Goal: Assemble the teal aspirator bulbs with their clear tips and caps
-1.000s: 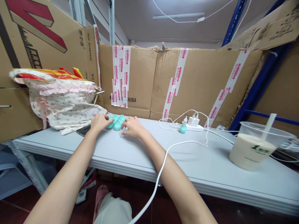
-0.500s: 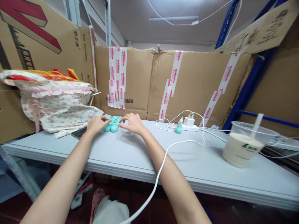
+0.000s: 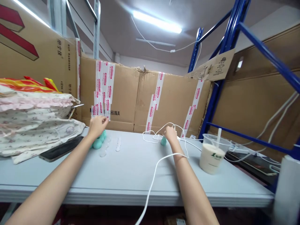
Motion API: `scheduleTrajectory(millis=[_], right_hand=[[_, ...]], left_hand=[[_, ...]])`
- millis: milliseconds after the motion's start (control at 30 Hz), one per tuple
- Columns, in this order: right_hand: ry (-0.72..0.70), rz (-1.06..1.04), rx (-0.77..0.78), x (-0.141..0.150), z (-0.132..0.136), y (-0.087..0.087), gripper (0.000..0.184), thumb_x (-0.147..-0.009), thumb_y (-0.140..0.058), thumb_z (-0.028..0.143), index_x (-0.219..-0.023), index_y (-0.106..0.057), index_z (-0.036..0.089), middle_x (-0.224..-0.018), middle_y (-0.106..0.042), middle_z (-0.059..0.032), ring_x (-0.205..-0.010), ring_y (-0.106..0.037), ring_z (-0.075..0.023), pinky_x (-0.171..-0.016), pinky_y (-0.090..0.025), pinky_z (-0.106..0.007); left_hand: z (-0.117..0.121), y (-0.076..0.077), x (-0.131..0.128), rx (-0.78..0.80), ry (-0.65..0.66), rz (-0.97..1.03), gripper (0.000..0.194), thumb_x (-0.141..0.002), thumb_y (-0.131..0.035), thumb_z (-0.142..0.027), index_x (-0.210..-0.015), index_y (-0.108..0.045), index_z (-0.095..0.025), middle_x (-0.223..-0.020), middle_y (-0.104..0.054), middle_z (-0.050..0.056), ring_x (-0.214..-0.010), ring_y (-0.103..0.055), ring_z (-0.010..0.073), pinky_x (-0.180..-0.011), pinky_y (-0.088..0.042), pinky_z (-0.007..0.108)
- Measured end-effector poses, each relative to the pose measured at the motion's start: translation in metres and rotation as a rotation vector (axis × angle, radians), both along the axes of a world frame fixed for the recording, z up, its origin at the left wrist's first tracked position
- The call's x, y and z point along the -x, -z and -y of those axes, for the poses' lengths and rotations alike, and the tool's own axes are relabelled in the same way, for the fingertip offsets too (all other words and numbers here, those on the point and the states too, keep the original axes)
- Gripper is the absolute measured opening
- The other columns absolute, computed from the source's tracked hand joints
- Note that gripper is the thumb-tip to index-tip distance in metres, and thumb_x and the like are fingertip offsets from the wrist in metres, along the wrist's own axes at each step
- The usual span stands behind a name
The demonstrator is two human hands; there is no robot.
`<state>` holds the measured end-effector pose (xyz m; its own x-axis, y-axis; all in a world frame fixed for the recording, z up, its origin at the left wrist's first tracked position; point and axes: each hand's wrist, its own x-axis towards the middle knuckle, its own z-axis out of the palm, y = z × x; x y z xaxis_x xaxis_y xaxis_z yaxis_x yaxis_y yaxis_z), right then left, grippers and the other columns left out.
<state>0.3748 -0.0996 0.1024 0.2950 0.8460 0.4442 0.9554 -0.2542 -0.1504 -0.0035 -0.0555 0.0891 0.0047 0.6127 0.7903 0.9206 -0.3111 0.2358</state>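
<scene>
My left hand (image 3: 97, 127) is raised above a cluster of small round teal bulbs (image 3: 97, 143), partly hidden behind my wrist. Its thumb and fingers are pinched together; anything between them is too small to make out. On the right, my right hand (image 3: 170, 135) closes around the top of a single teal bulb (image 3: 163, 142), whose lower part shows below the fingers. Two clear plastic pieces lie on the table between the hands: a slim strip-like one (image 3: 118, 144) and another (image 3: 103, 152) beside the cluster.
A black phone (image 3: 61, 149) and a floral cloth bag (image 3: 42, 125) are at the left. A white cable (image 3: 153, 175) loops across the table and over my right forearm. A drink cup with a straw (image 3: 212, 157) stands at the right. Cardboard (image 3: 126, 97) walls the back.
My right hand has moved right, from beside the teal cluster to the single bulb. My left hand has lifted above the cluster. The view has shifted right and tilted up.
</scene>
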Motion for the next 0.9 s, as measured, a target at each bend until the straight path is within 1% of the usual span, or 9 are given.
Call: scheduleTrajectory(millis=[133,200,267,300,367,433,567,700,900], right_hand=[[-0.063,0.024,-0.055,0.003,-0.004,0.001,0.023,-0.076,-0.051,0.007,-0.089,-0.069,0.015,-0.088,-0.065,-0.0144,-0.087,-0.062,-0.0219,-0.069,-0.042,-0.027],[-0.157,0.037,-0.174,0.018,-0.003,-0.005,0.027,-0.078,-0.051,0.011,-0.097,-0.068,0.019,-0.088,-0.065,-0.0123,-0.084,-0.062,-0.0212,-0.069,-0.042,-0.027],[-0.341,0.035,-0.353,0.042,0.002,-0.011,0.034,-0.08,-0.051,0.014,-0.111,-0.061,0.023,-0.09,-0.065,-0.0095,-0.083,-0.061,-0.0197,-0.07,-0.042,-0.027],[-0.47,0.018,-0.42,0.057,0.004,-0.012,0.036,-0.081,-0.051,0.016,-0.114,-0.059,0.024,-0.091,-0.065,-0.0078,-0.081,-0.061,-0.0184,-0.071,-0.043,-0.027],[-0.774,-0.073,-0.476,0.088,0.011,-0.01,0.035,-0.082,-0.051,0.018,-0.115,-0.057,0.026,-0.094,-0.065,-0.0043,-0.079,-0.061,-0.0155,-0.073,-0.044,-0.026],[-0.957,-0.161,-0.501,0.114,0.017,-0.002,0.025,-0.082,-0.053,0.025,-0.106,-0.061,0.025,-0.094,-0.066,-0.0026,-0.078,-0.061,-0.0141,-0.073,-0.044,-0.025],[-0.935,-0.159,-0.592,0.136,0.025,0.02,0.016,-0.08,-0.058,0.035,-0.087,-0.065,0.023,-0.086,-0.068,-0.0026,-0.081,-0.061,-0.0162,-0.073,-0.042,-0.025],[-0.852,-0.206,-0.648,0.136,0.027,0.03,0.016,-0.082,-0.055,0.034,-0.086,-0.065,0.022,-0.085,-0.068,-0.0038,-0.082,-0.06,-0.0168,-0.074,-0.042,-0.027],[-0.87,-0.336,-0.66,0.138,0.028,0.04,0.015,-0.08,-0.057,0.033,-0.081,-0.066,0.021,-0.082,-0.068,-0.004,-0.079,-0.059,-0.0167,-0.073,-0.042,-0.028]], left_hand=[[-0.002,-0.01,-0.032,-0.028,0.188,0.004,0.031,-0.084,-0.038,-0.036,-0.077,-0.062,-0.018,-0.088,-0.062,0.005,-0.089,-0.051,0.0196,-0.08,-0.038,0.031],[0.009,-0.013,-0.045,-0.103,0.27,0.001,0.027,-0.083,-0.042,-0.037,-0.081,-0.062,-0.019,-0.093,-0.061,0.005,-0.095,-0.05,0.0199,-0.085,-0.037,0.032],[0.024,-0.016,-0.058,-0.161,0.365,0.01,0.029,-0.079,-0.049,-0.04,-0.098,-0.059,-0.02,-0.105,-0.058,0.005,-0.104,-0.048,0.0207,-0.092,-0.035,0.034],[0.031,-0.016,-0.065,-0.161,0.432,-0.022,0.04,-0.075,-0.055,-0.041,-0.109,-0.054,-0.021,-0.112,-0.055,0.006,-0.109,-0.045,0.0217,-0.094,-0.034,0.035],[0.043,-0.014,-0.077,-0.101,0.582,-0.11,0.065,-0.065,-0.065,-0.04,-0.123,-0.044,-0.02,-0.125,-0.048,0.008,-0.117,-0.041,0.0239,-0.097,-0.033,0.036],[0.049,-0.008,-0.086,0.029,0.672,-0.133,0.069,-0.065,-0.066,-0.034,-0.128,-0.04,-0.021,-0.126,-0.049,0.008,-0.114,-0.046,0.0229,-0.094,-0.037,0.033],[0.047,0.004,-0.09,0.211,0.547,-0.037,0.052,-0.076,-0.056,-0.026,-0.126,-0.045,-0.026,-0.1,-0.066,0.003,-0.089,-0.061,0.0202,-0.078,-0.044,0.029],[0.044,0.01,-0.092,0.19,0.387,-0.079,0.047,-0.079,-0.055,-0.035,-0.125,-0.05,-0.025,-0.103,-0.066,0.007,-0.09,-0.06,0.0241,-0.075,-0.043,0.031],[0.048,0.019,-0.101,0.179,0.308,-0.033,0.056,-0.079,-0.052,-0.036,-0.133,-0.041,-0.023,-0.079,-0.069,0.007,-0.074,-0.061,0.0214,-0.064,-0.041,0.026]])
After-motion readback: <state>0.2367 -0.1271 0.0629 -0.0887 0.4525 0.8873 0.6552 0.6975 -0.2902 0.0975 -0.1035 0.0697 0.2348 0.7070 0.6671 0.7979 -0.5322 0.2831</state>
